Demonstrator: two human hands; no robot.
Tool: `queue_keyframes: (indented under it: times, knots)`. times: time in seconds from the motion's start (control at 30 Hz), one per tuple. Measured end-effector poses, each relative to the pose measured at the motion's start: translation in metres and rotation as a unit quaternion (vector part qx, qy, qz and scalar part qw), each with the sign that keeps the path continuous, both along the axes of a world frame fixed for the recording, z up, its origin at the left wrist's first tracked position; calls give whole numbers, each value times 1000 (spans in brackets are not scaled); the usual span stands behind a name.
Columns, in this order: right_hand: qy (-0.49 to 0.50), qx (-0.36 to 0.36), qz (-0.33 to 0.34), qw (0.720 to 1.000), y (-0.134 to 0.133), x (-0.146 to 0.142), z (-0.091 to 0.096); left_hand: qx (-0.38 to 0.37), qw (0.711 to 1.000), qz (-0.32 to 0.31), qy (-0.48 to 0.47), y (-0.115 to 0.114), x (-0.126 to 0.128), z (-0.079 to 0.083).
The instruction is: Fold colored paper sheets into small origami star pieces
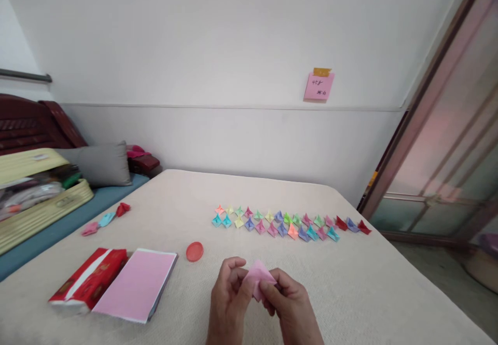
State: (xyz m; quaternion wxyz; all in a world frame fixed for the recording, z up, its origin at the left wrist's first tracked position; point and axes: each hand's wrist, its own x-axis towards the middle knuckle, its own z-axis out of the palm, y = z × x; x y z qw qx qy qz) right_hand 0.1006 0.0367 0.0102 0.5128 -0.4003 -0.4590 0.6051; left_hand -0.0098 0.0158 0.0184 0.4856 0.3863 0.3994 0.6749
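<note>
Low in the middle of the head view, both my hands pinch a small folded pink paper piece. My left hand grips its left side with thumb and fingers closed. My right hand holds its right side, fingers curled around it. Beyond the hands, two rows of several small folded paper shapes in many colours lie on the beige cloth-covered table.
A stack of pink paper sheets lies left of my hands, beside a red tissue pack. A red round lid sits nearby. Three folded pieces lie farther left. A yellow box and grey pillow sit on a bed.
</note>
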Motion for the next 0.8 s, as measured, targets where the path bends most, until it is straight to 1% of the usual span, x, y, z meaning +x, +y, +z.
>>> queue_keyframes:
  times: [0.1, 0.2, 0.33, 0.47, 0.53, 0.6, 0.7, 0.8]
  knots:
    - [-12, 11, -2, 1000, 2, 2, -2, -8, 999, 31, 34, -1, -2, 0]
    - [-17, 13, -9, 1000, 3, 1, -2, -17, 998, 46, 49, -1, -3, -2]
    - [-5, 0, -8, 1000, 1, 0, 1, -17, 997, 51, 57, -1, -4, -3]
    - [12, -25, 8, 1000, -1, 0, 1, -6, 993, 52, 109, -2, -5, -2]
    - [-2, -25, 5, 1000, -1, 0, 0, 11, 989, 48, 143, -3, -5, -2]
    - [-37, -17, -3, 999, -1, 1, 0, 22, 987, 40, 156, -4, -5, -3]
    - [-89, -6, -20, 996, 0, 1, 0, 12, 992, 26, 120, -3, -3, -5]
    - [-100, 10, -40, 994, -1, -2, 2, -16, 999, -8, 30, 2, -1, -9]
